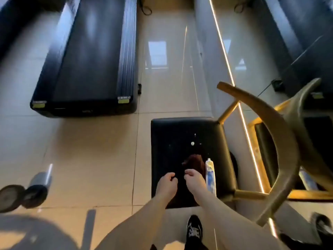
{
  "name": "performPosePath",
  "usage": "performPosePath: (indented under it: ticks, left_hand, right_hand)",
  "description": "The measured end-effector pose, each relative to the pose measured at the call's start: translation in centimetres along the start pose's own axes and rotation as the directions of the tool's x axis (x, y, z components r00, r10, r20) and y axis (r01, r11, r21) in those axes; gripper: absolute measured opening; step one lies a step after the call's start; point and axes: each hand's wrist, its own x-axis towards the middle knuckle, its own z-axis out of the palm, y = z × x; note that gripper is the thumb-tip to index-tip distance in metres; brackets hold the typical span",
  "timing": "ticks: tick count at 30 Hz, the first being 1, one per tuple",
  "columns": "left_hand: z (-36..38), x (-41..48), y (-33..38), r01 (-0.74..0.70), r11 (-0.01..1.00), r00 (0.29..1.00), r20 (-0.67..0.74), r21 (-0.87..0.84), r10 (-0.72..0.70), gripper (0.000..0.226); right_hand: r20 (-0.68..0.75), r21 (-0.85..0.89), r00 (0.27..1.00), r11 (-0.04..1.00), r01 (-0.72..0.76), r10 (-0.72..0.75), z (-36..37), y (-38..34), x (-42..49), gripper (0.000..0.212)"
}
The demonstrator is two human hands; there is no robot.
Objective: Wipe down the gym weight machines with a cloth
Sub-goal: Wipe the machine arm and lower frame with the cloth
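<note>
A black padded seat (171, 138) of a gold-framed machine stands in front of me. A dark brown cloth (193, 160) lies bunched on its near half, hard to make out against the black pad. My left hand (166, 184) and my right hand (195, 181) hover side by side over the seat's near edge, fingers curled, each pinching the cloth's near edge. A white and blue tube (210, 175) lies on the seat just right of my right hand. A small white dab (192, 143) sits mid-seat.
A black treadmill (82, 56) stands on the tiled floor at the far left. Dark weight plates on a bar (23, 193) lie at the near left. The curved gold frame (281, 141) rises right of the seat, against a mirrored wall. My black shoe (194, 230) is below.
</note>
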Motion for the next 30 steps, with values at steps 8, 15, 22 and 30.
performPosePath:
  ticks: [8,15,22,30]
  left_hand:
    - [7.6,9.8,-2.3,-0.024,0.996,0.997,-0.071,-0.086,0.018,0.046]
    - [7.6,9.2,-0.1,-0.011,0.967,1.000,-0.013,-0.255,0.008,0.023]
    - [-0.5,-7.9,5.2,-0.159,0.933,0.978,-0.179,-0.324,0.104,0.020]
    - [-7.6,-28.1,4.7,-0.372,0.855,0.832,-0.538,-0.361,0.135,0.020]
  right_hand:
    - [-0.239,-0.191,0.971,0.981,-0.042,-0.005,3.4,7.0,9.7,0.041]
    - [-0.201,-0.076,0.977,0.996,0.055,-0.069,1.5,5.5,7.8,0.016]
    - [0.014,0.193,0.981,0.963,0.188,-0.194,-3.7,-2.9,-8.8,0.017]
    - [0.382,0.202,0.842,0.923,0.327,-0.382,-4.7,-8.6,-25.9,0.027]
